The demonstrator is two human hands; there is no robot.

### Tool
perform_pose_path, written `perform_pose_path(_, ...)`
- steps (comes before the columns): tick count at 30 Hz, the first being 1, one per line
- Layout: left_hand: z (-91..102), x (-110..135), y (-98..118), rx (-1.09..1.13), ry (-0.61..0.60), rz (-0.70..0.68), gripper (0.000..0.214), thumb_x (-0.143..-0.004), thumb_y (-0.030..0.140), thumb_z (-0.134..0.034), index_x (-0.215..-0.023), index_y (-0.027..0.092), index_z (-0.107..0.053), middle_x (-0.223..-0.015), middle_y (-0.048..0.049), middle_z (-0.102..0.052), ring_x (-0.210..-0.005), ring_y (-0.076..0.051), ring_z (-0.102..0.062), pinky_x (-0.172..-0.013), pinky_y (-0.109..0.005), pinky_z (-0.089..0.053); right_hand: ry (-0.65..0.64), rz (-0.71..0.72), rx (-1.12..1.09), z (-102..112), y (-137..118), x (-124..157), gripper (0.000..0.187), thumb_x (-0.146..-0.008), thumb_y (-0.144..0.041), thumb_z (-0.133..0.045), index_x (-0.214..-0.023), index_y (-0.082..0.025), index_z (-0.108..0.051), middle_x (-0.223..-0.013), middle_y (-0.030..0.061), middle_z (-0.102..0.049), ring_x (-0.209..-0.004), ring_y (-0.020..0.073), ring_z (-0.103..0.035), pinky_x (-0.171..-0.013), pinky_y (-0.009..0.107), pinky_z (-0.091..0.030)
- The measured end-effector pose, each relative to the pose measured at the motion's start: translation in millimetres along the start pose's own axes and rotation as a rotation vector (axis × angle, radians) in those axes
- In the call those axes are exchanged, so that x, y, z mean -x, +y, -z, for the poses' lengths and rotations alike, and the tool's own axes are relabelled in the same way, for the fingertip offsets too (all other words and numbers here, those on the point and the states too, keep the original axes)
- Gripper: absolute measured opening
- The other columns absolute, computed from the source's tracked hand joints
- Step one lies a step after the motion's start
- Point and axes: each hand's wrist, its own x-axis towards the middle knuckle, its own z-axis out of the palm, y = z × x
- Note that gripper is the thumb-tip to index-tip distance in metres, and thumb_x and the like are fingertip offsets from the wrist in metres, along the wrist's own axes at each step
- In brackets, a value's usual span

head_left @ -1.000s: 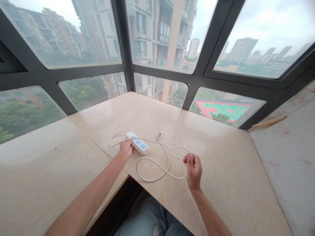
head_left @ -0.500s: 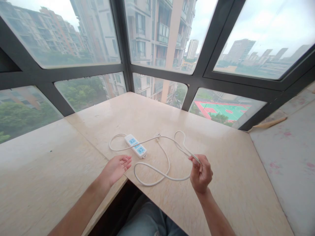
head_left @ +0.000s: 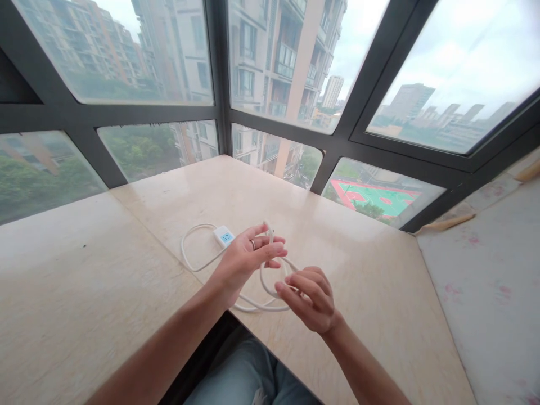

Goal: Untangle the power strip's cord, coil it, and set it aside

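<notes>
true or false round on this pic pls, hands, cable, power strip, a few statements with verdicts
1. The white cord runs between the fingers of the left hand. True.
2. The power strip lies on the floor. False: it lies on the table, just beyond the left hand.
3. The right hand is at the cord's loops, above the table. True.
4. The cord is black. False: it is white.
5. The left hand wears a ring. True.

high-rise home | bay window (head_left: 291,67) | stone sill (head_left: 126,247)
</notes>
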Motion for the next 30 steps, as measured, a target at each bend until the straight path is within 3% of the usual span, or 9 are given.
perform_pose_path(3, 6.4, 2.3, 2.5, -0.054, -0.003, -0.077, 0.053, -0.070, 0.030, -0.079, -0.114, 0.009, -0.058, -0.091, -0.0103, -0.065, -0.069, -0.015, -0.063, -0.050, -0.021, -0.046, -0.036, -0.163, -0.156, -0.2, -7.4, 3.3, 0.037, -0.083, -0.019, -0.070, -0.118, -0.021, -0.060, -0.109, 0.0091, -0.056, -0.101, 0.0194, -0.056, -0.081, 0.035, -0.050)
perform_pose_path(7, 20.2, 13.4, 4.3, 0.016, -0.013, -0.198, 0.038, -0.076, 0.029, -0.074, -0.108, 0.012, -0.063, -0.072, -0.0006, -0.055, -0.046, -0.002, -0.039, -0.039, -0.014, -0.027, 0.071, -0.750, -0.538, -5.5, -10.1, 10.9, 0.067, -0.083, -0.064, -0.054, -0.136, -0.025, -0.044, -0.135, 0.0157, -0.042, -0.121, 0.0277, -0.047, -0.089, 0.042, -0.048)
perform_pose_path(11, 27.4, 23.0, 2.4, 0.137, -0.060, -0.231, 0.027, -0.079, 0.025, -0.071, -0.103, 0.015, -0.066, -0.066, 0.0029, -0.046, -0.042, 0.001, -0.021, -0.038, -0.013, -0.016, -0.196, -1.134, -1.149, -9.4, -23.5, 4.2, 0.055, -0.081, -0.052, -0.067, -0.122, -0.019, -0.053, -0.107, 0.0106, -0.060, -0.089, 0.0175, -0.062, -0.072, 0.029, -0.050)
perform_pose_path(13, 31.4, 27.2, 0.1, 0.154, -0.082, -0.229, 0.024, -0.081, 0.026, -0.069, -0.103, 0.016, -0.068, -0.065, 0.0028, -0.044, -0.042, 0.001, -0.017, -0.037, -0.013, -0.014, -0.320, -1.195, -1.338, -7.8, -33.6, -2.6, 0.043, -0.082, -0.046, -0.068, -0.110, -0.015, -0.058, -0.084, 0.0057, -0.062, -0.067, 0.0121, -0.059, -0.059, 0.024, -0.046)
perform_pose_path(16, 40.0, 33.7, -4.3, 0.177, -0.104, -0.252, 0.022, -0.082, 0.025, -0.067, -0.102, 0.017, -0.069, -0.064, 0.0028, -0.042, -0.043, 0.000, -0.016, -0.037, -0.013, -0.013, -0.348, -1.238, -1.378, -0.2, -45.9, -13.0, 0.031, -0.087, -0.042, -0.063, -0.095, -0.012, -0.060, -0.068, 0.0014, -0.057, -0.056, 0.0086, -0.052, -0.055, 0.022, -0.043)
perform_pose_path(19, 47.4, 39.5, -9.3, 0.213, -0.104, -0.328, 0.021, -0.082, 0.024, -0.065, -0.102, 0.018, -0.070, -0.063, 0.0034, -0.039, -0.043, 0.000, -0.015, -0.037, -0.013, -0.014, -0.411, -1.154, -1.358, 9.5, -55.2, -22.5, 0.026, -0.086, -0.037, -0.066, -0.094, -0.014, -0.058, -0.083, 0.0044, -0.060, -0.077, 0.0117, -0.057, -0.074, 0.027, -0.047)
perform_pose_path(23, 49.5, 43.6, -17.0, 0.243, -0.110, -0.445, 0.021, -0.085, 0.024, -0.062, -0.103, 0.020, -0.071, -0.061, 0.0036, -0.036, -0.043, -0.001, -0.014, -0.037, -0.012, -0.015, -0.561, -1.042, -1.299, 14.0, -71.4, -26.6, 0.036, -0.085, -0.034, -0.067, -0.112, -0.017, -0.053, -0.115, 0.0095, -0.059, -0.110, 0.0179, -0.054, -0.100, 0.035, -0.039)
perform_pose_path(27, 52.8, 45.2, -21.6, 0.214, -0.102, -0.496, 0.020, -0.083, 0.025, -0.063, -0.099, 0.017, -0.072, -0.059, 0.0030, -0.035, -0.043, -0.001, -0.017, -0.038, -0.013, -0.016, -0.630, -1.002, -1.257, 15.7, -83.0, -14.1, 0.023, -0.092, -0.035, -0.056, -0.103, -0.014, -0.057, -0.097, 0.0073, -0.062, -0.093, 0.0151, -0.057, -0.088, 0.030, -0.044)
perform_pose_path(30, 65.8, 46.6, -18.3, 0.197, -0.048, -0.519, 0.018, -0.081, 0.027, -0.065, -0.093, 0.015, -0.072, -0.056, 0.0038, -0.033, -0.041, -0.001, -0.018, -0.038, -0.013, -0.018, -0.609, -1.068, -1.123, 26.4, -76.0, -0.3, 0.025, -0.094, -0.038, -0.052, -0.091, -0.014, -0.058, -0.083, 0.0032, -0.056, -0.076, 0.0105, -0.049, -0.073, 0.023, -0.041)
